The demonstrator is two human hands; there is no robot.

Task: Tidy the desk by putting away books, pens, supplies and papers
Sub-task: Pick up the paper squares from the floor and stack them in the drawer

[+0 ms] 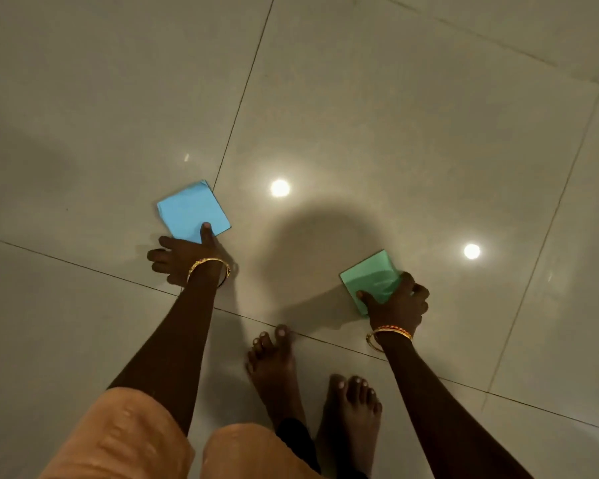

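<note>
The blue sticky-note pad (192, 210) and the green sticky-note pad (369, 280) are both held low over the glossy tiled floor (395, 115), well apart from each other, and no desk shows in this view. Each looks like a small square block of thin paper sheets, so it should be very light and a little bendy, stiff enough as a stack but apt to fan or curl at the loose edge; the green one already bows slightly where it is gripped. The left hand (187, 259) pinches the blue pad at its near corner, thumb on top and the other fingers spread underneath. The right hand (396, 307) grips the green pad by its near edge, thumb across the top face and fingers curled round the side. A safer hold would probably be across the bound edge, or flat between thumb and fingers over the middle, since a corner pinch could peel away the top sheets. Gold bangles (208, 267) sit on both wrists, bare feet (274, 361) stand on the tiles below, and two ceiling lights (279, 188) reflect off the floor.
</note>
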